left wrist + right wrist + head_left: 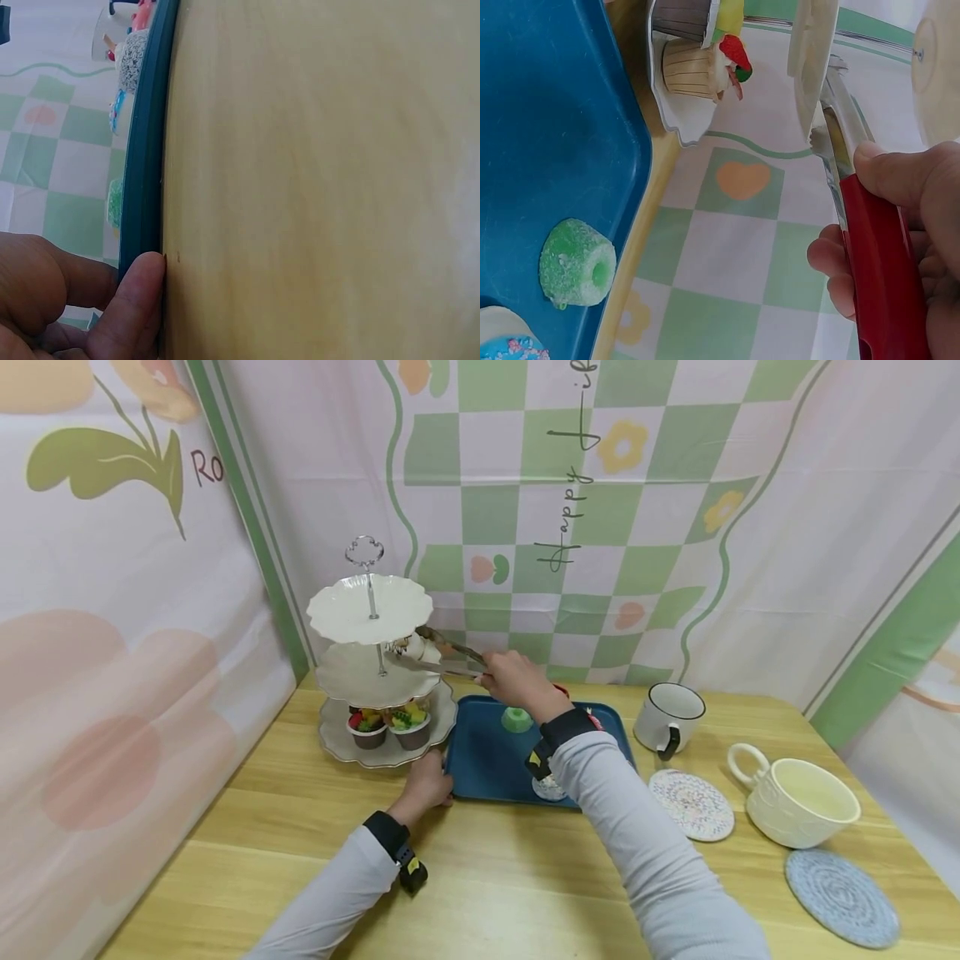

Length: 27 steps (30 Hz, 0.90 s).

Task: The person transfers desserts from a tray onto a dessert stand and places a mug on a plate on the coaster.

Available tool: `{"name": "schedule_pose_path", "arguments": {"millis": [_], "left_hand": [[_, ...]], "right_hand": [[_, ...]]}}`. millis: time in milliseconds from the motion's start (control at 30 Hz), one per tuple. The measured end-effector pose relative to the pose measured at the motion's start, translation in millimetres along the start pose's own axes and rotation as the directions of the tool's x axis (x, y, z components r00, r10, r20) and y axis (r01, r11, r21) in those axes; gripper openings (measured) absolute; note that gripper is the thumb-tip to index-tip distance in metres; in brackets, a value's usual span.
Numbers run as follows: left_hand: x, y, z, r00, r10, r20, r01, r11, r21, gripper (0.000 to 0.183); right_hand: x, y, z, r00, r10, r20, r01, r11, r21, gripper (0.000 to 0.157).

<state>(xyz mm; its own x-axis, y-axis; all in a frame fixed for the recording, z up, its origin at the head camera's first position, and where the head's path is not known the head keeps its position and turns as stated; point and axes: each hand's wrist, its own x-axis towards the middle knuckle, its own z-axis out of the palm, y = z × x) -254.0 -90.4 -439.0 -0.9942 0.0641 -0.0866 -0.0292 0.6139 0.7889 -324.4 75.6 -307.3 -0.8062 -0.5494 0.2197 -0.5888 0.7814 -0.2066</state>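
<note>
Low, left fingers [136, 294] on tray rim [147, 165]

Red-handled tongs [885, 270], blue tray [483, 760]

We observe the right hand [517, 681] gripping tongs [454, 670], their tips at a whitish item [420, 647], apparently a pastry though partly hidden, at the middle plate [347, 673] of a three-tier stand [345, 610]. We note the left hand [426, 785] holding the near left corner of the blue tray [483, 760]. Two filled cups [412, 733] stand on the bottom plate [337, 743].
</note>
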Motion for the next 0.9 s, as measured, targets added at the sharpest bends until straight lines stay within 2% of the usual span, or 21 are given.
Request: {"name": "schedule_pose_path", "arguments": {"millis": [400, 733, 900], "left_hand": [[0.7, 0.9, 0.6, 1.0, -0.016, 0.001, 0.016, 1.0, 0.005, 0.01], [-1.6, 1.3, -1.6, 1.0, 0.003, 0.002, -0.003, 1.0, -0.005, 0.008], [-2.1, 1.6, -1.2, 1.0, 0.002, 0.005, -0.002, 1.0, -0.014, 0.009]], "right_hand": [[-4, 2, 0.8, 1.0, 0.002, -0.001, -0.001, 0.999, 0.036, 0.016], [-15, 13, 3.0, 0.998, -0.018, -0.056, 0.021, 0.998, 0.061, 0.016], [-23, 19, 7.1, 0.996, -0.025, -0.084, 0.03, 0.998, 0.058, 0.029]]}}
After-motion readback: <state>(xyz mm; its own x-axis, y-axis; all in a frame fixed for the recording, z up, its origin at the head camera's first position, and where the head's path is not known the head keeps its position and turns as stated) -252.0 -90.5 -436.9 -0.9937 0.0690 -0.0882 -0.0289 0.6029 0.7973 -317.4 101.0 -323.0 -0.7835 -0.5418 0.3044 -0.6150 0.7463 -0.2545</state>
